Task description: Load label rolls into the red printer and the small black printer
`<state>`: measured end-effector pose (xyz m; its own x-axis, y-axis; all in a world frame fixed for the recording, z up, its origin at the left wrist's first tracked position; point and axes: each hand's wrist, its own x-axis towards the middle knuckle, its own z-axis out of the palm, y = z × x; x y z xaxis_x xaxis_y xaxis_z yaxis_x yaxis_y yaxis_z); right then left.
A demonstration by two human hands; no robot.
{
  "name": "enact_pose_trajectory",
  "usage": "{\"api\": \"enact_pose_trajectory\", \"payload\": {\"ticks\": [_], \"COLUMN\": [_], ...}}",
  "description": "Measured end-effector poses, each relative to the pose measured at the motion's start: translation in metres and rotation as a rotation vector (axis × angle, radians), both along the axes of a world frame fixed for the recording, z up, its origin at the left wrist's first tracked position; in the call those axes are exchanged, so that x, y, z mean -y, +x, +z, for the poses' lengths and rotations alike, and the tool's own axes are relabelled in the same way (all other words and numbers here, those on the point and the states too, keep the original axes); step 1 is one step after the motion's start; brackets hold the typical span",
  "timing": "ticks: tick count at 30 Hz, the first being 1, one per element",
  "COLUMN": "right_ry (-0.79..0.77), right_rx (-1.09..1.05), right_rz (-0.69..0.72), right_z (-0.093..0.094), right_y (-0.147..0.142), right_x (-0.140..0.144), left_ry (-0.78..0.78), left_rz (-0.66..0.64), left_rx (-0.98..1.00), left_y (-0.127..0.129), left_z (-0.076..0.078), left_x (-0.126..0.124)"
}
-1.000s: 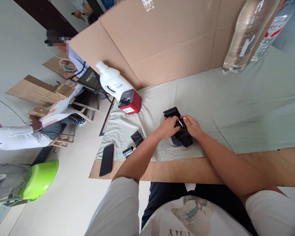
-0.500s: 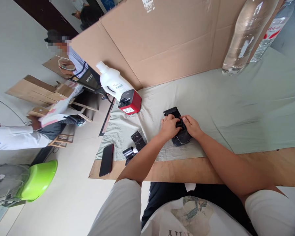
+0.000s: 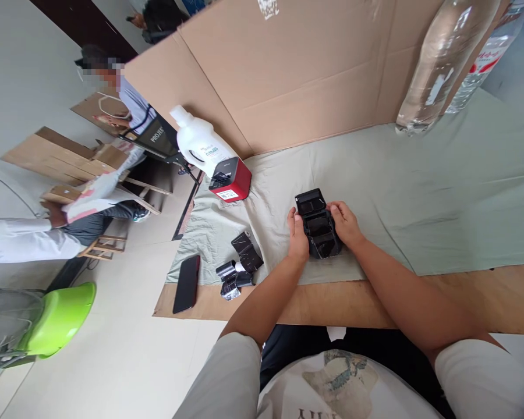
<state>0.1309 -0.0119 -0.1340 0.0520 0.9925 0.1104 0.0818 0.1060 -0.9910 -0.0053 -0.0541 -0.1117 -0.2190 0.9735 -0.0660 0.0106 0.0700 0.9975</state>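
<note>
A black case [image 3: 321,230] with its hinged lid [image 3: 311,201] tipped back lies on the cloth in front of me. Its inside is dark and glossy, and a bar crosses it; I cannot make out what it contains. My left hand [image 3: 298,235] is closed against the case's left side, with the thumb along the edge. On the opposite side, my right hand [image 3: 346,223] grips the upper right edge near the hinge. Left of my forearm lie crumpled pieces of shiny black film or tape [image 3: 247,251]. A dark phone [image 3: 186,284] rests at the table's left corner.
A red and black box [image 3: 231,179] stands before a white jug [image 3: 203,141]. An upright cardboard sheet [image 3: 310,75] closes off the far side. Two water bottles, one large [image 3: 445,64], stand at the far right. Two people [image 3: 133,105] sit beyond the table's left edge.
Both hands have moved from on top of the case to its sides, so its inside now shows. My left hand has drawn down and back, uncovering more of the black film pieces.
</note>
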Motion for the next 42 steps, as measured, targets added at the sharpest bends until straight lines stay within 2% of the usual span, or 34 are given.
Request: {"api": "enact_pose_trajectory", "payload": {"ticks": [4,8,11,15,17,19,21,24,27,29,31,33,37,42], "right_ry": [-0.068,-0.06,-0.032,0.102,0.114,0.116,0.144,0.203,0.254,0.253,0.191,0.07,-0.138,-0.162], "right_rx": [-0.112,-0.106,0.048,0.374,0.43,0.407,0.335,0.21,0.116,0.054,-0.026,-0.103,-0.147,-0.152], "right_rz": [-0.057,0.004,-0.001,-0.019,0.021,0.066,0.095,0.108,0.088,0.039,0.017,0.055,0.169,0.177], "right_z": [0.005,0.011,0.012,0.009,0.008,0.01,0.016,0.028,0.037,0.036,0.031,0.024,0.017,0.02], "right_y": [0.003,0.003,0.002,0.0,0.0,0.0,0.001,0.001,-0.001,-0.002,-0.003,-0.003,-0.002,-0.001], "right_x": [0.0,0.003,0.004,0.006,0.008,0.01,0.014,0.022,0.029,0.03,0.027,0.021,0.013,0.012], "left_ry": [0.082,0.12,0.152,0.071,0.078,0.158,0.263,0.328,0.246,0.139,0.046,-0.011,-0.055,-0.053], "left_rz": [0.04,-0.008,-0.021,-0.05,-0.123,-0.213,-0.27,-0.23,-0.162,-0.166,-0.178,-0.162,-0.091,-0.104], "left_rx": [0.049,-0.143,-0.228,-0.331,-0.396,-0.405,-0.376,-0.263,-0.039,0.12,0.234,0.289,0.259,0.237], "left_y": [0.006,-0.001,-0.007,-0.013,-0.016,-0.018,-0.019,-0.018,-0.014,-0.011,-0.01,-0.009,-0.009,-0.01], "left_z": [0.003,-0.004,-0.011,-0.012,-0.009,-0.004,0.001,0.004,0.001,-0.003,-0.006,-0.007,-0.006,-0.006], "left_x": [-0.003,-0.002,-0.002,-0.001,0.0,0.002,0.005,0.009,0.009,0.006,0.003,0.0,-0.002,-0.002]}}
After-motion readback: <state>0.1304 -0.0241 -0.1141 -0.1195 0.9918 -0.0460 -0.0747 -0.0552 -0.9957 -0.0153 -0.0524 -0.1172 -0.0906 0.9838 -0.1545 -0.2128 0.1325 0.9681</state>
